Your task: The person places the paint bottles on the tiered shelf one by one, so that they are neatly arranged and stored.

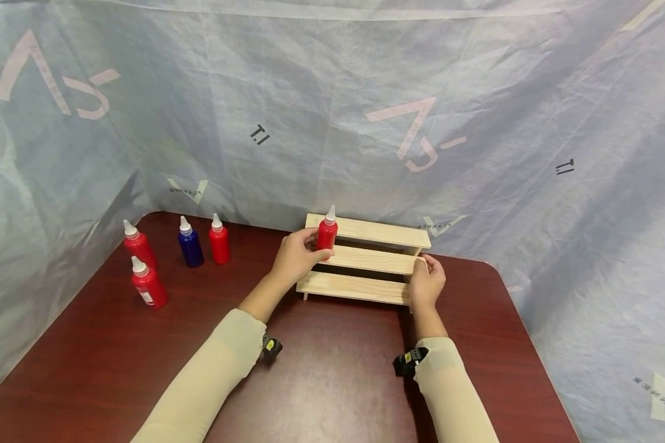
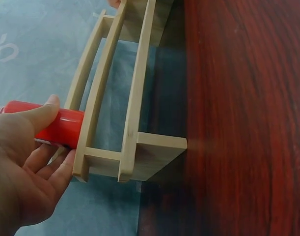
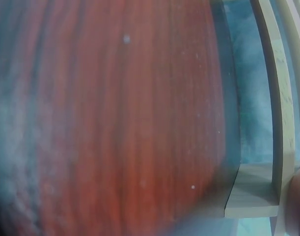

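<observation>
A red squeeze bottle (image 1: 327, 236) with a white pointed cap stands upright in the grip of my left hand (image 1: 297, 257). Its base meets the left end of the middle step of a three-tier wooden rack (image 1: 366, 289). In the left wrist view, the thumb and fingers hold the red bottle (image 2: 61, 127) from both sides against the rack's slat (image 2: 98, 98). At the rack's right end, my right hand (image 1: 427, 283) grips the end of the middle step. Only a blurred bit of that hand (image 3: 298, 201) shows in the right wrist view, beside the slat.
On the table's left side stand a blue bottle (image 1: 191, 245) and red bottles (image 1: 219, 241), (image 1: 140, 245), (image 1: 149, 284), all with white caps. A grey printed cloth (image 1: 321, 111) hangs behind the dark red table (image 1: 321, 381).
</observation>
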The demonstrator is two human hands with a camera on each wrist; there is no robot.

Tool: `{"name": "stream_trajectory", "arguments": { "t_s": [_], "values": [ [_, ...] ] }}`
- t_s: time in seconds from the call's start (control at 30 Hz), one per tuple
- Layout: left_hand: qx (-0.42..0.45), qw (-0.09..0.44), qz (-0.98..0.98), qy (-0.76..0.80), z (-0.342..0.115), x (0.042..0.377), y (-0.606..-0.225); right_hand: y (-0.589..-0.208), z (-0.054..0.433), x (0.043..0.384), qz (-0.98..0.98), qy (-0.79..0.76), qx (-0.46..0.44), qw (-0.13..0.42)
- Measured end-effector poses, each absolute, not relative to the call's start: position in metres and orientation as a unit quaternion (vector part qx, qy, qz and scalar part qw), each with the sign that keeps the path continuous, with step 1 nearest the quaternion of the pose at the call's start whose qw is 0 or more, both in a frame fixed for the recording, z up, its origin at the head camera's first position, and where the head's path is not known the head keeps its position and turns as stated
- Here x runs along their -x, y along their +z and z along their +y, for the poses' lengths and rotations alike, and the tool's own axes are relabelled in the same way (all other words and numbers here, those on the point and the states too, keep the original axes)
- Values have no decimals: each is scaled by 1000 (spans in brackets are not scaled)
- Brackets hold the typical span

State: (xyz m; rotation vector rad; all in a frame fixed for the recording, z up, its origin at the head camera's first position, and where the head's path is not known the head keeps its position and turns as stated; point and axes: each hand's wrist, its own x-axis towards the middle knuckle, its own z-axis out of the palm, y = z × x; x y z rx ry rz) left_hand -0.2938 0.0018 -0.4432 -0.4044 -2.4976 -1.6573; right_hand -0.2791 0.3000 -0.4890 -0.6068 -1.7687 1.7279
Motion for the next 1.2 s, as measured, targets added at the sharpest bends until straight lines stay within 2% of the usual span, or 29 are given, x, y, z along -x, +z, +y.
{"name": "stream_trajectory", "arguments": {
  "t_s": [0.53,1.2],
  "values": [
    [130,79,-841,-519,-1,298,-450,-490,300,280,-670,643,234,286],
    [137,55,-790,-595,-1,294,-453,-488,300,279,-668,646,236,286]
  ]
}}
